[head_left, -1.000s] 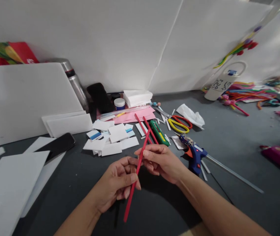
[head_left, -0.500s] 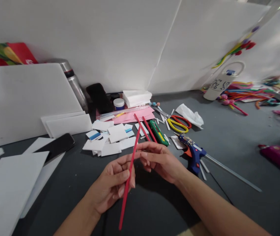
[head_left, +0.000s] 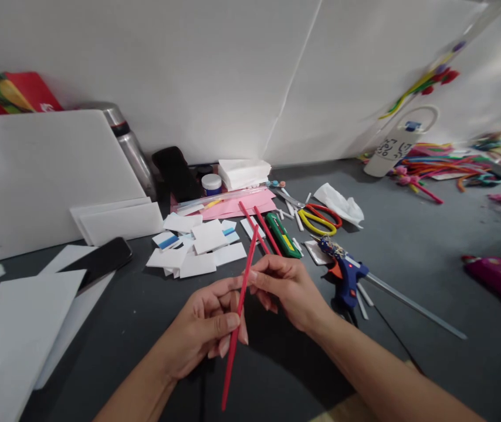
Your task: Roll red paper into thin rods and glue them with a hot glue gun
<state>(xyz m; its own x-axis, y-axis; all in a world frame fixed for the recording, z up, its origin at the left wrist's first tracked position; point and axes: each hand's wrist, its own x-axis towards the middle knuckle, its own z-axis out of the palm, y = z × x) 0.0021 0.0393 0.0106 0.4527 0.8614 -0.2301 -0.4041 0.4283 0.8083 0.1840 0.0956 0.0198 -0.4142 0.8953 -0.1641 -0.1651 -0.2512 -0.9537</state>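
Note:
A long, thin red stick is held aslant above the dark table, its lower end towards me. My left hand is closed on it, the thumb pressing it from above against the fingers. My right hand pinches at the upper part of the stick, beside the left index fingertip. The exact contact of the right fingertips is partly hidden. Just beyond the hands, two more red sticks lie beside a green utility knife.
White card pieces lie in a pile left of centre. A blue glue gun with a long glue stick lies near my right forearm. Scissors and a crumpled tissue sit behind it. A dark phone lies on the left.
The red stick has shifted slightly right, and its upper end has moved towards the right. My right fingers have come closer to the stick. The camera view has shifted slightly.

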